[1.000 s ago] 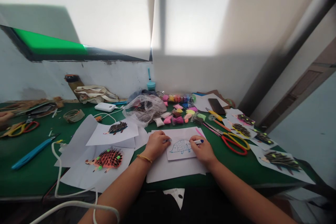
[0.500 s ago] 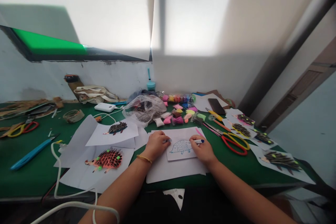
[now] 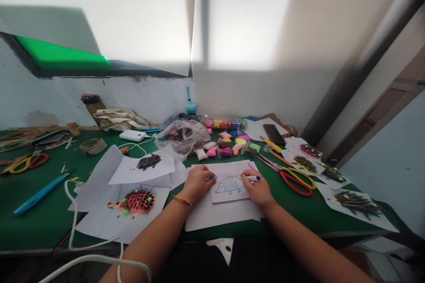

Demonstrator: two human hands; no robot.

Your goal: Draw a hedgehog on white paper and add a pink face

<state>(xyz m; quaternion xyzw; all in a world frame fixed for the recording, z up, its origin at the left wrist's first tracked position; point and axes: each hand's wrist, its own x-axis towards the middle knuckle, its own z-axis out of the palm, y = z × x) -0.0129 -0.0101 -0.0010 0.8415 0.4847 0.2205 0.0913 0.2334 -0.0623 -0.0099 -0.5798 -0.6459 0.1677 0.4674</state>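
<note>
A blue line drawing of a hedgehog, its body filled with small marks, covers the small white sheet (image 3: pixel 229 198) in front of me. My right hand (image 3: pixel 257 189) pinches a white marker with a blue end (image 3: pixel 254 178), its tip at the right side of the drawn body. At the left edge of that sheet rests my left hand (image 3: pixel 198 182), fingers closed on a small pale thing that looks like a marker cap (image 3: pixel 213 177). Beneath lies a stack of larger white paper (image 3: pixel 209 217).
Finished hedgehog pictures (image 3: pixel 137 203) lie to the left, others (image 3: pixel 357 203) to the right. Red-and-yellow scissors (image 3: pixel 296 181), clay packets (image 3: pixel 224 152), a plastic bag (image 3: pixel 181 137) and a phone (image 3: pixel 274 134) surround the paper. A blue cutter (image 3: pixel 40 196) and white cable (image 3: pixel 71 216) are at left.
My right hand and the marker have shifted very slightly to the right along the drawn body. The left hand stays where it was.
</note>
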